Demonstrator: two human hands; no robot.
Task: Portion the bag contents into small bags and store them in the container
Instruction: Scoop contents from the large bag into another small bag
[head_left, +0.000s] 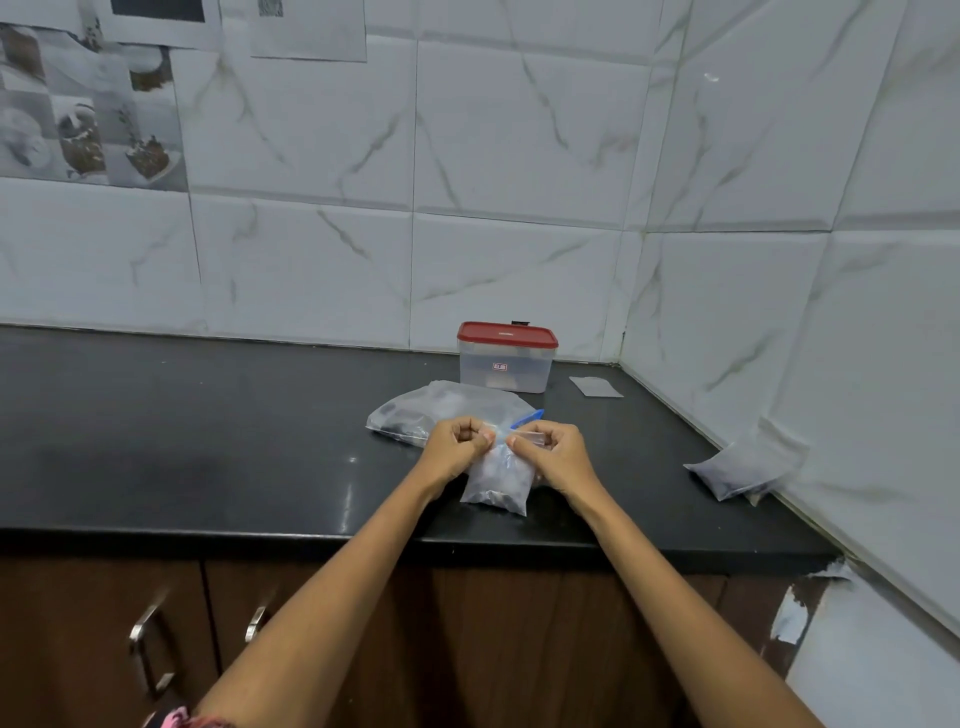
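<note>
Small bag (497, 480) of dark bits stands on the black worktop (208, 457), its top pinched by the left hand (457, 447) and the right hand (553, 452), fingers curled. Behind lies the big bag (415, 410); further right, the red-lidded container (506, 358), then a filled bag (737, 470) by the wall.

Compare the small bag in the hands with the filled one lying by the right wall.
The held small bag stands upright, top pinched by the left hand and right hand; the wall-side small bag lies untouched against the tiles. Both are clear plastic with dark contents.
</note>
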